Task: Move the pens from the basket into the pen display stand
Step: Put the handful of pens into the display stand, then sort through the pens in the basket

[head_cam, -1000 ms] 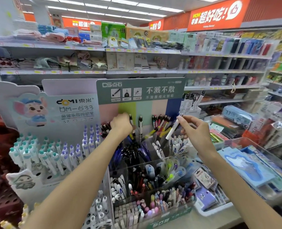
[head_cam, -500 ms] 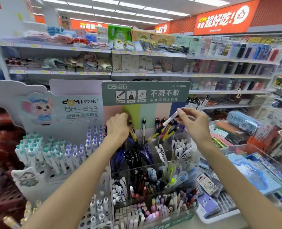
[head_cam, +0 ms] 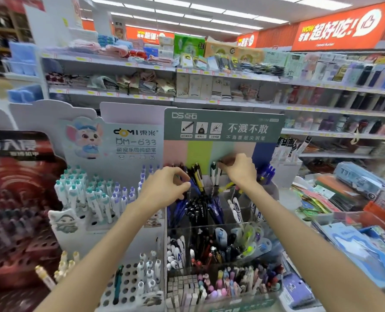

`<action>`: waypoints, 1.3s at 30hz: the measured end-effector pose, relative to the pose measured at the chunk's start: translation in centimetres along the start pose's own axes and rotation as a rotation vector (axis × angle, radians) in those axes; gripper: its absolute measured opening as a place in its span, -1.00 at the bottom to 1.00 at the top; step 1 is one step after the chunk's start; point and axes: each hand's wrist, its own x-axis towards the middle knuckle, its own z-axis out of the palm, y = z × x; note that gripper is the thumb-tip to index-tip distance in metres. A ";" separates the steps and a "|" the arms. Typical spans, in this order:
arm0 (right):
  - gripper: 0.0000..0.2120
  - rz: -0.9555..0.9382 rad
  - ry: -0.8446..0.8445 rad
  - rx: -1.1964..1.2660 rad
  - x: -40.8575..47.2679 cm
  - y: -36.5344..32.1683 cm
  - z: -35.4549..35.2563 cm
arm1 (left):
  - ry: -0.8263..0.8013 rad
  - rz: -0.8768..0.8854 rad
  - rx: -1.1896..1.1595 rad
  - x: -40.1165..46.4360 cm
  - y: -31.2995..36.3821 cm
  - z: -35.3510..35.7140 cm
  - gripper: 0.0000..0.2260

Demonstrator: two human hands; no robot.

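Red display: we see a dark red stand (head_cam: 18,199) far left of the pen display stand, blurred and cut off by the frame edge; its print is unreadable to us.
White cartoon stand: just left of the pen display stand, a white stand (head_cam: 110,167) holds rows of teal- and purple-capped pens; its lower holes are partly hidden behind the left forearm.
Left hand: our left hand (head_cam: 164,188) hovers at the upper left of the pen display stand, fingers curled with thumb and fingertip tips meeting; we cannot make out anything held between them.
Pen display stand: the green-headed pen display stand (head_cam: 223,127) sits in the centre, its clear compartments crowded with pens; its bottom edge is cut off.
Pens: the pens (head_cam: 198,174) stand upright in the stand's top row, between our two hands.
Right hand: our right hand (head_cam: 238,168) is at the stand's top row, fingers curled round something dark at their tips; blur keeps us from confirming it is a pen.
Basket: we cannot find it anywhere around the stand.
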 end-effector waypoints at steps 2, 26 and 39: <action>-0.69 -0.026 0.013 -0.029 0.0 -0.4 0.1 | -0.008 -0.006 -0.006 -0.2 -0.3 0.1 -0.90; -0.89 0.473 0.146 0.020 -27.6 11.8 -12.2 | -0.656 0.518 -0.118 -7.4 10.4 16.2 -0.71; -0.88 0.927 0.228 0.026 -48.5 24.1 -19.6 | -1.029 0.779 -0.066 -21.2 22.5 33.2 -0.75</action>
